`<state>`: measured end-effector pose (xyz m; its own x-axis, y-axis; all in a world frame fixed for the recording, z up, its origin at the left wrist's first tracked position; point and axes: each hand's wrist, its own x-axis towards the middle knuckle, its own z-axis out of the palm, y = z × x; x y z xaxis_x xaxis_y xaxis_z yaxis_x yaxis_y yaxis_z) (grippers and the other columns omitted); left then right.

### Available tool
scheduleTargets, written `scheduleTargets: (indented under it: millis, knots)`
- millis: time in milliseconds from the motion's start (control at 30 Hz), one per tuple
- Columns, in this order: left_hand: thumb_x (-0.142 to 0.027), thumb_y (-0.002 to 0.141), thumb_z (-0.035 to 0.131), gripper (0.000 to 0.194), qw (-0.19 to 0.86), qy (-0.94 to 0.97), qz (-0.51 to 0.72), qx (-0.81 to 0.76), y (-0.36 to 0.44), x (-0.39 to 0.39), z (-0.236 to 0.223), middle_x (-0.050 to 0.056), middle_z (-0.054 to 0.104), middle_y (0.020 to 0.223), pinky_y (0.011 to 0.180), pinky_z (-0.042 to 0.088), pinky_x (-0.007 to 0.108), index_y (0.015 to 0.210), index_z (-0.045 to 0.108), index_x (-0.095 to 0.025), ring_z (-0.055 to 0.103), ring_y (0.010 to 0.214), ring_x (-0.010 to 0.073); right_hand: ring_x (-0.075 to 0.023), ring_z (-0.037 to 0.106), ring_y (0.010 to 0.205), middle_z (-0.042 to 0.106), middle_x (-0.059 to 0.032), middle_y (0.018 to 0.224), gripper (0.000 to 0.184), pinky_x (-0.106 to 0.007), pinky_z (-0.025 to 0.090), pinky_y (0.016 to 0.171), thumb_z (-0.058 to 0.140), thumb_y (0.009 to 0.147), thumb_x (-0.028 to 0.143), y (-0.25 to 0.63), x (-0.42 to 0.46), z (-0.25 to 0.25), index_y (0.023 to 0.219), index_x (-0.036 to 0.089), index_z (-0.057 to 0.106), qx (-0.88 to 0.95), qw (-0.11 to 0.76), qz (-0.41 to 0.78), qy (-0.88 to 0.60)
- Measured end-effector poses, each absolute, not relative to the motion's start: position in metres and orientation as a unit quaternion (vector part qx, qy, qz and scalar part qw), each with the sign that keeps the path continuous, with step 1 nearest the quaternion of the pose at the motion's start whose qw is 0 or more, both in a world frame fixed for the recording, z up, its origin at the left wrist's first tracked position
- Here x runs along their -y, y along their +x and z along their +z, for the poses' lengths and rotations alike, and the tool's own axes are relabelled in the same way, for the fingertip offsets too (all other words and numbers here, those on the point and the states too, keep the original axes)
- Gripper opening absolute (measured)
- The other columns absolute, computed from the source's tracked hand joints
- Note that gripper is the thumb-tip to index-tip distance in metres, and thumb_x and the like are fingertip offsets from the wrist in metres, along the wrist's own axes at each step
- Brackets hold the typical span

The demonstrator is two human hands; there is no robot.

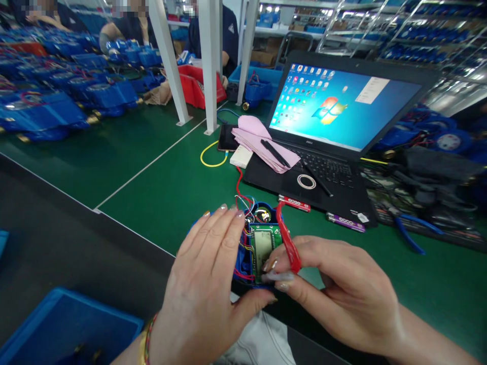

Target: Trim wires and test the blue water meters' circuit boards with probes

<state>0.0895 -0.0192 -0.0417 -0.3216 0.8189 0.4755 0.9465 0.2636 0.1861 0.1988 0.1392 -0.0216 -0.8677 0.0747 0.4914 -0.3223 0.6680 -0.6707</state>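
Observation:
A small blue meter housing (239, 261) with a green circuit board (264, 246) and coloured wires sits at the near edge of the green table. My left hand (203, 284) cups its left side, fingers stretched along the housing and thumb under the front edge. My right hand (342, 289) pinches a red clip-like tool (289, 243) over the board's right side, fingertips touching the board's lower edge. A red wire (239, 185) runs from the housing toward the laptop.
An open black laptop (342, 121) stands behind, with a pink cloth (256, 139), pens and a tape ring on it. Blue pliers (409, 230) and cables lie right. Blue meters fill the left bench, where other people work. A blue bin (61, 324) sits near left.

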Motion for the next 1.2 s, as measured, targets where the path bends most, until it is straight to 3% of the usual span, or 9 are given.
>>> scheduleTargets:
  millis: [333,533,900,1200]
  knots:
    - [-0.054,0.078,0.057,0.073,0.139,-0.565,-0.219,0.784,0.0885,0.0191,-0.0411,0.015,0.047,0.136,0.110,0.031,0.043,0.130,0.041,-0.005,0.039,0.129,0.0252,-0.0135,0.067,0.073,0.070,-0.0028,0.078,0.013,-0.023,0.055,0.066,0.060,0.081,0.008,0.1997,-0.1391,-0.0205,0.092,0.017,0.060,0.881,0.250,0.393,0.076]
    - [-0.052,0.079,0.055,0.071,0.141,-0.563,-0.218,0.785,0.0897,0.0187,-0.0406,0.015,0.047,0.135,0.110,0.032,0.043,0.130,0.041,-0.004,0.038,0.130,0.0261,-0.0131,0.066,0.075,0.069,-0.0040,0.078,0.013,-0.022,0.054,0.069,0.056,0.084,0.007,0.2003,-0.1392,-0.0199,0.093,0.014,0.059,0.885,0.243,0.384,0.104]
    - [-0.048,0.078,0.056,0.068,0.151,-0.564,-0.210,0.784,0.0913,0.0182,-0.0399,0.015,0.048,0.135,0.109,0.032,0.043,0.129,0.043,-0.004,0.040,0.128,0.0260,-0.0162,0.061,0.068,0.064,-0.0063,0.074,0.012,-0.027,0.049,0.061,0.053,0.085,0.005,0.2014,-0.1374,-0.0209,0.094,0.013,0.056,0.888,0.215,0.388,0.124]
    - [-0.046,0.075,0.057,0.067,0.194,-0.575,-0.180,0.774,0.0876,0.0177,-0.0412,0.017,0.051,0.131,0.101,0.042,0.046,0.126,0.046,-0.003,0.046,0.123,0.0283,-0.0137,0.054,0.061,0.060,-0.0036,0.069,0.008,-0.025,0.043,0.056,0.049,0.088,0.009,0.2000,-0.1348,-0.0187,0.088,0.015,0.054,0.898,0.219,0.359,0.127]
